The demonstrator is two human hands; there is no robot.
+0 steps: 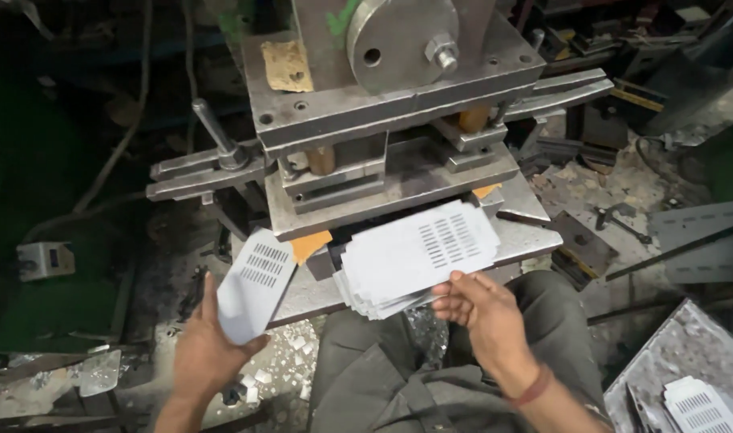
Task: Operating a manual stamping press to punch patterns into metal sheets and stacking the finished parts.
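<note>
My left hand (204,346) grips a single thin white metal sheet (254,282) with rows of punched slots, held tilted at the left of the press. My right hand (485,314) holds the near edge of a fanned stack of similar slotted white sheets (418,256), which rests on the front of the press bed. The grey steel punch press (382,104) stands directly ahead, its die plates above the stack.
A lever handle (214,132) sticks out at the press's left. Small metal scraps (290,353) litter the floor by my knees. More slotted sheets (699,405) lie on a grey plate at the lower right. Tools and metal bars clutter the right side.
</note>
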